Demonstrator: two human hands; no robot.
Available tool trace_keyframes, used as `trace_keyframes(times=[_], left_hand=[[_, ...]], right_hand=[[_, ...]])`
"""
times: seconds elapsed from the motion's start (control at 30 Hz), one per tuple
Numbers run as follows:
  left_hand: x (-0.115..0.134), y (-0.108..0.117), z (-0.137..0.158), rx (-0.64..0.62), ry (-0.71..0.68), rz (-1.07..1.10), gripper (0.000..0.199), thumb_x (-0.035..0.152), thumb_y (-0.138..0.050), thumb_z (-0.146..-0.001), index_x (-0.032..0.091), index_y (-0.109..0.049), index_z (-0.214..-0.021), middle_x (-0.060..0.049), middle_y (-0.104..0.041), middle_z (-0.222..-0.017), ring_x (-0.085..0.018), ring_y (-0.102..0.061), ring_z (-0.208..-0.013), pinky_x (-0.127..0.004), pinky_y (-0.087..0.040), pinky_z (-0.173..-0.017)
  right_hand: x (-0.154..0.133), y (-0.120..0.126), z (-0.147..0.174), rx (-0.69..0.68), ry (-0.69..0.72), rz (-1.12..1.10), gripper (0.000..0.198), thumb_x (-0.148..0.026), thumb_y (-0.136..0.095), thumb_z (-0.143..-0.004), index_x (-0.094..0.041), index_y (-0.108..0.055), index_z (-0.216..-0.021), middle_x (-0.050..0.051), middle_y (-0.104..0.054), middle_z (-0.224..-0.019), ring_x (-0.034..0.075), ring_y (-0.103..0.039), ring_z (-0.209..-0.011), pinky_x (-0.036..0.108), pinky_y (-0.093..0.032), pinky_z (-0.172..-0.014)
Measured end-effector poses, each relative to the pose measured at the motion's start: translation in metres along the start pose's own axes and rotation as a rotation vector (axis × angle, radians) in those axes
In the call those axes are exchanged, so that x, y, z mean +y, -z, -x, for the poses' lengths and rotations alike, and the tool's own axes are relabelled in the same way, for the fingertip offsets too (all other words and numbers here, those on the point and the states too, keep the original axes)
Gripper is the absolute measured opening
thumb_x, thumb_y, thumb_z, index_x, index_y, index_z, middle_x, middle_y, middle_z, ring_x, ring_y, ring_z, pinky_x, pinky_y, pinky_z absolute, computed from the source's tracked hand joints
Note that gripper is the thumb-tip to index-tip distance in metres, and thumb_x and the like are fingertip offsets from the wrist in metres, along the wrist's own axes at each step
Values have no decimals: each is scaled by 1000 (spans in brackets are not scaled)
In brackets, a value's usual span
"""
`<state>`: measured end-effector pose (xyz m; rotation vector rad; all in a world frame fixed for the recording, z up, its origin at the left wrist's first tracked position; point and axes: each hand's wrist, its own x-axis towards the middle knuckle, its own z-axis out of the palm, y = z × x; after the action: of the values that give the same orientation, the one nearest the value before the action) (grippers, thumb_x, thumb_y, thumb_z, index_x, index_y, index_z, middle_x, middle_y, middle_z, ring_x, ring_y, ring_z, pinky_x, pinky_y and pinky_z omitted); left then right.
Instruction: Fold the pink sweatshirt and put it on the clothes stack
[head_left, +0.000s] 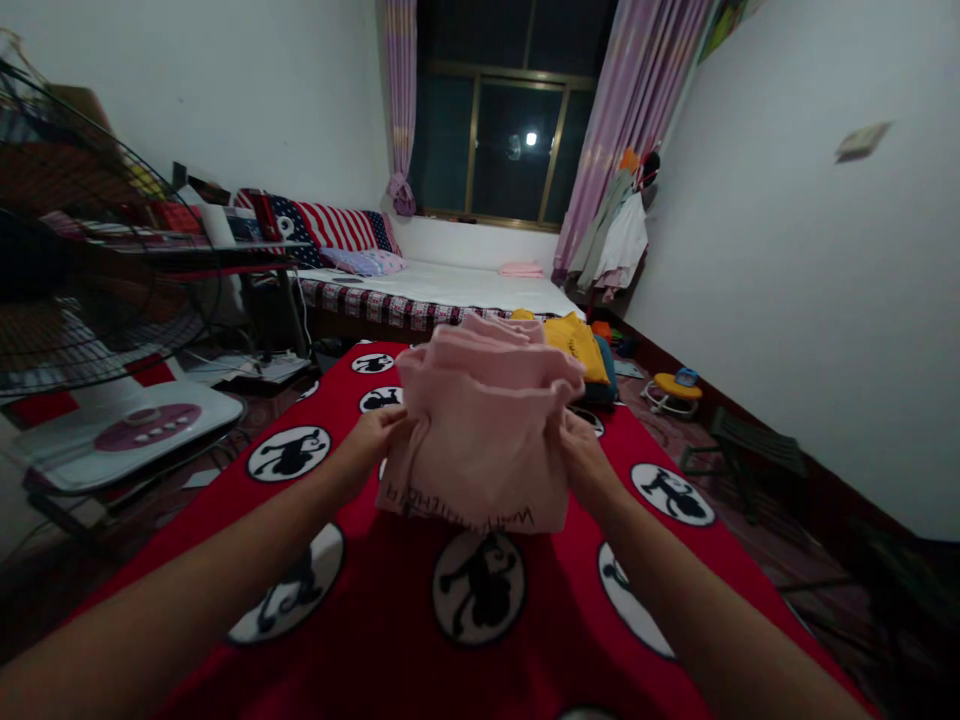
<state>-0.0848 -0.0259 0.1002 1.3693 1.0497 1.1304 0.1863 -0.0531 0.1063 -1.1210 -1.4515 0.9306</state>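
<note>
A pale pink garment (pixel 480 450), gathered in several folds with dark lettering near its lower edge, is held up over a red cloth (pixel 375 620) printed with white ovals and dark figures. My left hand (pixel 386 430) pinches its left side, thumb and fingers closed on the fabric. On the opposite side, my right hand (pixel 577 445) grips the cloth in the same way. The garment's exact kind cannot be made out. Behind it lies a folded yellow garment (pixel 574 340) with dark print, partly hidden by the pink fabric.
At left stands a large fan (pixel 97 250), close to the red cloth's edge. A bed (pixel 450 282) with a white sheet lies below the window. On the right are a yellow round stool (pixel 675 388) and a dark folding stool (pixel 757 440). Clothes (pixel 622 235) hang by the curtain.
</note>
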Motion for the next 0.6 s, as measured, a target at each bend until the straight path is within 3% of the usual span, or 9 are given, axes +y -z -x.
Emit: trace_keyframes(times=[0.1, 0.2, 0.27, 0.37, 0.5, 0.6], left_hand=[[-22, -8, -36, 46, 122, 96, 64, 65, -71, -59, 13, -68, -94, -11, -74, -87, -28, -68, -83, -34, -53, -70], [-54, -6, -36, 58, 154, 80, 71, 71, -69, -58, 12, -66, -99, -12, -73, -94, -28, -68, -86, -35, -52, -73], [-70, -4, -27, 123, 153, 10, 73, 67, -76, -50, 11, -66, -96, -12, -73, -89, -27, -68, -81, -33, -52, -70], [-75, -4, -14, 217, 110, -42, 66, 60, -80, -47, 10, -66, -88, -9, -72, -80, -24, -67, -74, -30, -51, -63], [-64, -6, 2, 273, 58, 11, 53, 55, -73, -58, 12, -64, -87, -5, -70, -74, -20, -65, -66, -27, -49, -57], [-67, -1, 12, 216, 117, -84, 46, 51, -71, -62, 13, -63, -85, -4, -70, -71, -21, -65, -65, -27, -48, -57]], right_hand=[[43, 4, -39, 186, -232, -8, 60, -74, -55, -66, -16, -64, -78, 10, -70, -80, 25, -65, -78, 31, -50, -65], [86, 2, -27, 323, -270, 31, 57, -63, -66, -59, -16, -63, -93, 12, -71, -93, 26, -65, -87, 33, -51, -71], [102, -1, -8, 360, -228, 7, 62, -51, -72, -56, -17, -59, -106, 12, -70, -100, 27, -66, -89, 34, -52, -72], [96, -8, 11, 374, -181, -50, 64, -41, -74, -55, -17, -57, -111, 12, -70, -100, 27, -67, -88, 35, -53, -71], [67, -10, 17, 406, -205, -168, 62, -40, -71, -60, -18, -52, -114, 8, -71, -90, 24, -67, -74, 32, -52, -61], [67, -7, 28, 355, -208, -17, 50, -38, -67, -63, -17, -54, -106, 6, -69, -82, 21, -64, -66, 30, -48, -56]])
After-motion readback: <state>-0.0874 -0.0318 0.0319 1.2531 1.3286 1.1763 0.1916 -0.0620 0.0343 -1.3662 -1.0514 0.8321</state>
